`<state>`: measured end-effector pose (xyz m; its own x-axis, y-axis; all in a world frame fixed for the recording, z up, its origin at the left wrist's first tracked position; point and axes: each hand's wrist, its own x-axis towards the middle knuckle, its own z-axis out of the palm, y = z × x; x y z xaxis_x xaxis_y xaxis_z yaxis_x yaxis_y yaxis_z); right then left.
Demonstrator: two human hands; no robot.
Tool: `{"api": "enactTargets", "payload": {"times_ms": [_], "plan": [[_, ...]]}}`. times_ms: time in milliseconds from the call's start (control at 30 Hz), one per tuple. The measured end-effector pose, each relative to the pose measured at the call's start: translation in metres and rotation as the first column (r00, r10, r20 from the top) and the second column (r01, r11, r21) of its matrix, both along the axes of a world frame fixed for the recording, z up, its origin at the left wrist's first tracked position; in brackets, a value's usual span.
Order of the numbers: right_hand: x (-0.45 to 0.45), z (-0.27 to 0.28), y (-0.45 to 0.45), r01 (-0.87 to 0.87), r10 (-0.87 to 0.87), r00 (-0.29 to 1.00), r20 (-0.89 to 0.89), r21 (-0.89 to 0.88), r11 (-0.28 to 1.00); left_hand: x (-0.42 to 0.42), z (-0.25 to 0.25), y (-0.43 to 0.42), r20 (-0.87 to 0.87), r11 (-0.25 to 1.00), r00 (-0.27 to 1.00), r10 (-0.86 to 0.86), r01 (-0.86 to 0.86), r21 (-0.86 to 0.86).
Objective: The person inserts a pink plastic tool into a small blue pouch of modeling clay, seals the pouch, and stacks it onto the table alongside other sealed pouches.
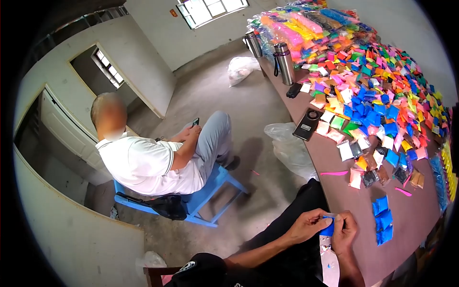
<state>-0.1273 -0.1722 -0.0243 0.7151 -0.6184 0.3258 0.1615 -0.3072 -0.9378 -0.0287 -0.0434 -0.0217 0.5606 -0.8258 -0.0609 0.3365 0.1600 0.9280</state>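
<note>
Both hands meet at the near left edge of the brown table (345,191). My left hand (306,226) pinches the top edge of a small blue packet (328,228) between thumb and fingers. From the other side, my right hand (344,230) grips the same edge with bent fingers. The packet hangs between the two hands, partly hidden by them. To the right of my right hand, several blue packets (384,220) lie in a column on the table.
A large heap of colourful packets (377,91) covers the far table. Near its left edge are a steel flask (285,64) and a black phone (307,125). A pink stick (333,173) lies closer. Another person (148,162) sits on a blue stool (193,203) at left.
</note>
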Motion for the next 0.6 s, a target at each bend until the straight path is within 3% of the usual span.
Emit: {"api": "enactTargets", "payload": {"times_ms": [67,333,533,600], "plan": [[0.000,0.000,-0.001,0.015,-0.015,1.000,-0.006,-0.017,1.000,0.002,0.001,0.001,-0.026,0.995,0.995,-0.091,0.092,0.027],[0.005,-0.001,0.008,-0.049,0.048,0.998,-0.051,-0.021,0.999,0.009,-0.008,0.008,0.001,0.998,0.998,-0.060,0.059,0.030],[0.006,-0.001,0.009,0.038,-0.040,0.999,-0.032,-0.058,0.998,0.007,-0.031,0.007,-0.008,0.990,0.990,-0.141,0.140,-0.006],[0.005,0.003,0.010,-0.007,0.003,0.995,-0.102,-0.041,0.999,0.008,-0.030,0.006,0.022,0.993,0.993,-0.119,0.119,0.015]]}}
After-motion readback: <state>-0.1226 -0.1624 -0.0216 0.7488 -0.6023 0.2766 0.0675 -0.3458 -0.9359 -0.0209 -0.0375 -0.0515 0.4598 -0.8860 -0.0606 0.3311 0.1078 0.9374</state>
